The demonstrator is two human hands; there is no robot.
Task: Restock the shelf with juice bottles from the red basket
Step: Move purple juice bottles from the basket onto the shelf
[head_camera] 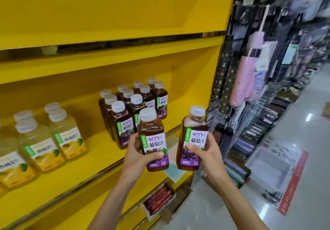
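head view, looking down and forward at a yellow shelf. the left hand is closed around the lower half of a grape juice bottle, thumb across the purple label, the bottle upright with its white cap toward the shelf. the right hand grips a second grape juice bottle in the same way, thumb on the label front; this bottle leans slightly to the right. the two held bottles are side by side, close but apart, raised just in front of the shelf's front edge.

on the shelf behind them stands a group of grape juice bottles in rows running back toward the rear panel (dark juice, white caps, labels facing out); the front bottle of the group is partly hidden by the left hand's bottle. to the left on the same shelf, well apart from the grape group, stand yellow juice bottles with white caps. the shelf above shows only bare yellow board.

below the shelf, a carton of red packets sits at floor level. to the right, hanging umbrellas and other blurred goods line the aisle, and a pale tray lies on the glossy floor. the red basket is out of frame.
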